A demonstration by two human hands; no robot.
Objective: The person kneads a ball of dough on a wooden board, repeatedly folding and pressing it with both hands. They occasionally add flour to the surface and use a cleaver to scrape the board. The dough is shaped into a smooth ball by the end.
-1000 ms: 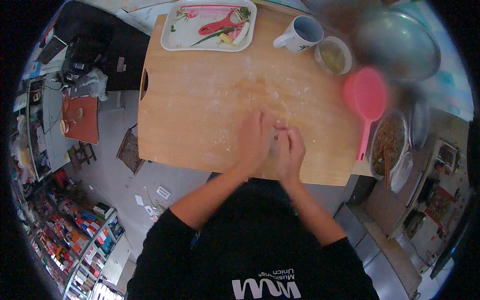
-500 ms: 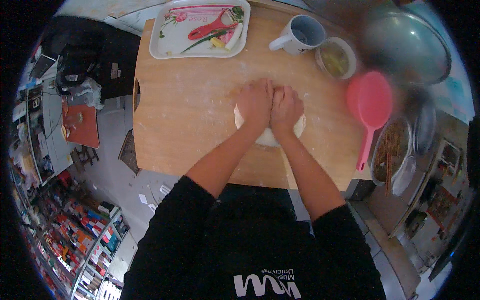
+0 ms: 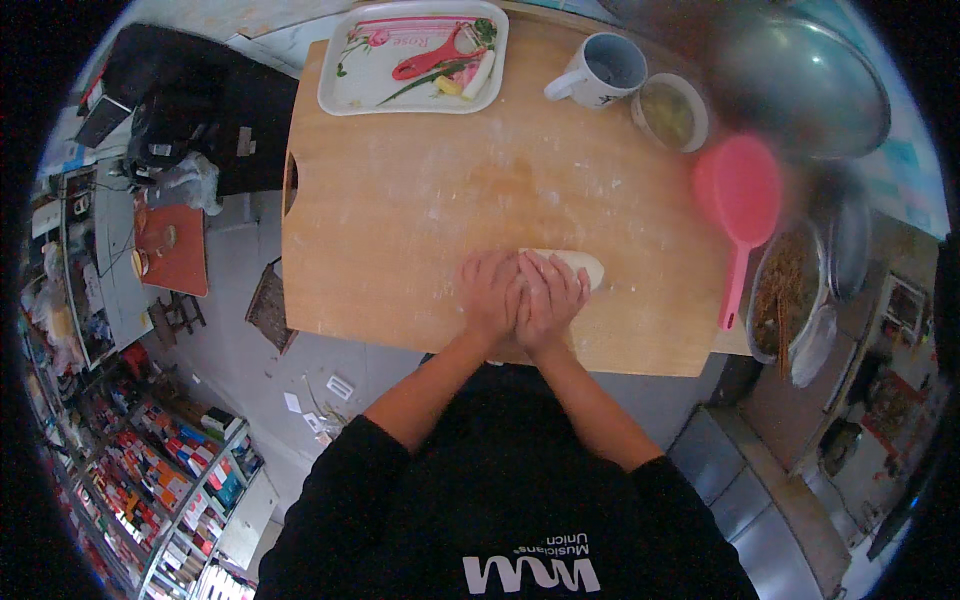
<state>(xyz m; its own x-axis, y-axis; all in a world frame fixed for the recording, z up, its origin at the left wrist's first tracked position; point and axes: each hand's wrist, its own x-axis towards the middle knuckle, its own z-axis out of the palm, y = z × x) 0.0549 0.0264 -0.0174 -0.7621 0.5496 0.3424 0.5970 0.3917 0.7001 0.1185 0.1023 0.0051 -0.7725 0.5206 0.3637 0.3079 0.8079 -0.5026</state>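
Note:
A pale lump of dough lies on a floured wooden board, close to its near edge. My right hand curls its fingers over the dough's near side, leaving the right end bare. Pressed up against it, my left hand is closed round the dough's left end, which both hands largely hide. Its thumb side touches my right hand.
A white tray with a red peeler and vegetable pieces stands at the back left. At the back right are a mug, a small bowl and a pink ladle. Beyond them sits a large metal lid.
Both hands have drawn back toward me with the dough, from mid-board to near its front edge. The dough now shows mostly at the right, and a damp-looking patch is exposed on the board.

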